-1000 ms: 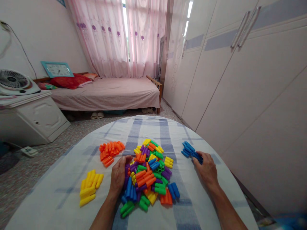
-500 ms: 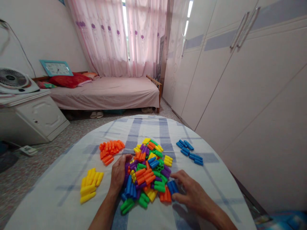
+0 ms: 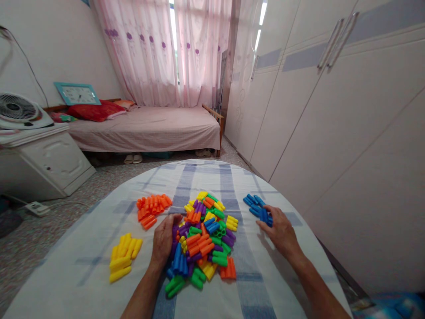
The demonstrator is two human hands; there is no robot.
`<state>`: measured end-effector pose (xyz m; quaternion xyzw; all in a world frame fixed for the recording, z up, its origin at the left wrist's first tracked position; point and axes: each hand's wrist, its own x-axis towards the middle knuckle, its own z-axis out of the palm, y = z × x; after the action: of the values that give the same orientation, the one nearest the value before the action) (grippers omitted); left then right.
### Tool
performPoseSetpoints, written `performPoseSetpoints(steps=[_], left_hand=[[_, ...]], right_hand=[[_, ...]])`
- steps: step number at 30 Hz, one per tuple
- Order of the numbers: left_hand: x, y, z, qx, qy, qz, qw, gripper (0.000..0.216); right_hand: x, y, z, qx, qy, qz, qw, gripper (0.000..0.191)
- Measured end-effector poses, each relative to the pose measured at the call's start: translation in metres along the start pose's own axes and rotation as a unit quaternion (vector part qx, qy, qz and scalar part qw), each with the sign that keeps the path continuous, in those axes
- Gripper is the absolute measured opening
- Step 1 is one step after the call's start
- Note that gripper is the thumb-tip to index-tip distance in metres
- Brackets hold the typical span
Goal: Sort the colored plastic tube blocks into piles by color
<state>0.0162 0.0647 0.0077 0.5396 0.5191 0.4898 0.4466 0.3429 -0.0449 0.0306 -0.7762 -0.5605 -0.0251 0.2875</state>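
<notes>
Blue plastic piece of joined, bullet-shaped tubes point(image 3: 264, 215) in the right hand point(image 3: 281, 232), at the edge of the blue group point(image 3: 254, 200).
Right thumb and fingers are clamped on the piece, low over the right side of the round table under a white cloth with blue-grey stripes point(image 3: 262, 283); whether the piece touches the blue ones below cannot be told. Left hand point(image 3: 163, 241) is cupped against the left side of a mixed heap of orange, green, purple, yellow and blue plastic pieces point(image 3: 201, 243), fingers together; cannot tell whether it grips any. Left of the heap: a cluster of orange plastic pieces point(image 3: 154, 206), and nearer, a cluster of yellow plastic pieces point(image 3: 123, 257). Beyond the table: a bed with a pink sheet point(image 3: 159, 126); to the right, a pale wardrobe with metal handles point(image 3: 348, 124).
</notes>
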Motion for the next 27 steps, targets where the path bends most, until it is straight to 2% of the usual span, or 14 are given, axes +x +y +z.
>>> performPoseSetpoints(steps=[4, 7, 10, 13, 17, 22, 27], left_hand=[[-0.001, 0.002, 0.0, 0.009, -0.003, 0.007, 1.0, 0.055], [-0.001, 0.001, 0.0, 0.003, -0.006, 0.008, 1.0, 0.054], [0.0, -0.002, 0.0, 0.002, -0.005, 0.006, 1.0, 0.054], [0.0, -0.002, -0.001, 0.01, -0.008, 0.008, 1.0, 0.053], [0.0, 0.001, -0.001, 0.014, -0.004, 0.013, 1.0, 0.055], [-0.002, 0.004, -0.001, 0.013, -0.001, 0.009, 1.0, 0.056], [-0.002, 0.004, 0.0, -0.008, 0.005, -0.005, 1.0, 0.056]], right_hand=[[0.021, 0.025, 0.016, -0.11, 0.031, 0.015, 0.993, 0.042], [0.02, 0.031, 0.025, -0.123, 0.025, 0.018, 0.992, 0.045], [0.016, 0.025, 0.027, -0.106, 0.048, 0.011, 0.993, 0.047], [0.013, 0.003, 0.023, -0.041, 0.047, -0.046, 0.997, 0.043], [0.003, -0.05, 0.017, 0.06, -0.025, -0.161, 0.985, 0.037], [-0.011, -0.103, 0.022, 0.116, -0.075, -0.191, 0.972, 0.033], [-0.012, -0.124, 0.033, 0.172, -0.116, -0.201, 0.957, 0.037]])
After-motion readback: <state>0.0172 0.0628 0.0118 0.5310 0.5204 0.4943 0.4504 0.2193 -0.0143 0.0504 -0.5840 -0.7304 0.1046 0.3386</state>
